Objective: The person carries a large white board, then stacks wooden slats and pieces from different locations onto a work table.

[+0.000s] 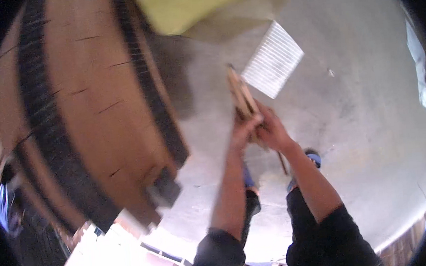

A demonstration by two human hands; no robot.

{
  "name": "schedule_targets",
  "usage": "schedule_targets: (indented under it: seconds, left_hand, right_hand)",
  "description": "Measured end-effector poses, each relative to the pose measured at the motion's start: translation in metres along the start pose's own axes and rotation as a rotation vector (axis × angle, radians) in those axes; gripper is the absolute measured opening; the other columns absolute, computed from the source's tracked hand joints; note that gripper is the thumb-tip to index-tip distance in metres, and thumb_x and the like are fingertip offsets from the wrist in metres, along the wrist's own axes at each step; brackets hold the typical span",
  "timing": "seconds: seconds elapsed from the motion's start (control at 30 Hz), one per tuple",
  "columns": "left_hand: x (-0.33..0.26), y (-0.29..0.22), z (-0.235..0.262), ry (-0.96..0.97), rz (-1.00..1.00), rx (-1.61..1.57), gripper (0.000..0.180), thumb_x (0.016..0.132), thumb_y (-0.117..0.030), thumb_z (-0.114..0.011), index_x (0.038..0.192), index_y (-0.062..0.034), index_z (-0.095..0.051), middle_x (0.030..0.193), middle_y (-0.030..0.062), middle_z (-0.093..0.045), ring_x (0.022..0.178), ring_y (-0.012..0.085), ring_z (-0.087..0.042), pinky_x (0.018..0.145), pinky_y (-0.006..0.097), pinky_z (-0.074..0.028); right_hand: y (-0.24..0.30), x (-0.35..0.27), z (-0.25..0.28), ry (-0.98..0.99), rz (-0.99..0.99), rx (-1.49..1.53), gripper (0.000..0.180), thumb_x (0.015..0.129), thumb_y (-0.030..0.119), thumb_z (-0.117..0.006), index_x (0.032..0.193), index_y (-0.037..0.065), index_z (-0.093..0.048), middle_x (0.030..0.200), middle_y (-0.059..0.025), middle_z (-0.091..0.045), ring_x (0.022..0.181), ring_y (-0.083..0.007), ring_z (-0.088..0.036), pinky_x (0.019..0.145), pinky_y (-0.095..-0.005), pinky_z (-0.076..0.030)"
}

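Both my hands are raised in front of me, close together, gripping a small bundle of thin wooden strips (242, 95). My left hand (245, 130) closes on it from the left, with its thumb laid across. My right hand (272, 130) wraps it from the right. The strips point up and away to a dark tip. Below my right hand, a thin brown rod (282, 162) sticks out; I cannot tell if it belongs to the bundle. Motion blur hides the finer shape of the strips.
A large brown surface with black bands (101, 91) fills the left side. Something yellow (199, 5) lies at the top. A bright striped patch (274, 59) shows on the grey floor (360, 117). My feet stand below my hands. Pale blocky things (163, 265) are at the lower left.
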State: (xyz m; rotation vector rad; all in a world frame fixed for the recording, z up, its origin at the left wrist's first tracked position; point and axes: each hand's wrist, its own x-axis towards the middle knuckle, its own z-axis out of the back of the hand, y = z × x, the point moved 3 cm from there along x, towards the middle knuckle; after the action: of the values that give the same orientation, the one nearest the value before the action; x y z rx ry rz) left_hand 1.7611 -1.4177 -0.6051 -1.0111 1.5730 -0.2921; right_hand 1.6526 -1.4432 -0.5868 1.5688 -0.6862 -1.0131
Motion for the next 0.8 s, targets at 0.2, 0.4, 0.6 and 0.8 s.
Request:
schedule_targets:
  seconds: [0.2,0.4,0.6,0.8]
  left_hand:
    - [-0.200,-0.055,-0.067,0.118,0.042,-0.554,0.076,0.070,-0.021,-0.067,0.132,-0.0031,-0.026,0.127,0.0132,-0.043,0.117,0.0255,-0.041,0.096,0.037,-0.037]
    - [-0.377,-0.190,-0.093,0.077,-0.133,-0.615,0.073,0.069,-0.035,-0.062,0.122,0.0073,-0.036,0.113,0.0190,-0.050,0.107,0.0319,-0.048,0.094,0.039,-0.038]
    - [-0.433,-0.316,-0.106,0.359,-0.292,-0.849,0.084,0.064,-0.035,-0.066,0.132,-0.0042,-0.026,0.118,0.0197,-0.045,0.107,0.0340,-0.046,0.094,0.043,-0.037]
    - [-0.431,-0.385,-0.082,0.381,-0.542,-0.931,0.075,0.066,-0.036,-0.064,0.120,0.0099,-0.039,0.110,0.0189,-0.053,0.102,0.0273,-0.053,0.091,0.035,-0.040]
  right_hand:
    - [0.214,-0.120,-0.010,0.194,0.038,-0.701,0.054,0.063,0.003,-0.055,0.116,0.000,-0.045,0.128,-0.0197,-0.037,0.108,-0.0380,-0.042,0.087,-0.0439,-0.036]
    - [0.433,-0.194,-0.047,0.469,0.048,-0.751,0.056,0.065,0.015,-0.060,0.116,0.001,-0.046,0.124,-0.0177,-0.041,0.102,-0.0315,-0.047,0.082,-0.0385,-0.039]
    - [0.576,-0.190,-0.079,0.291,0.414,-0.671,0.050,0.070,0.022,-0.061,0.113,0.002,-0.046,0.115,-0.0167,-0.048,0.095,-0.0341,-0.051,0.081,-0.0416,-0.041]
    - [0.655,-0.150,-0.136,0.318,0.490,-0.881,0.043,0.073,0.016,-0.059,0.113,0.007,-0.047,0.110,-0.0105,-0.051,0.092,-0.0328,-0.051,0.079,-0.0379,-0.043]
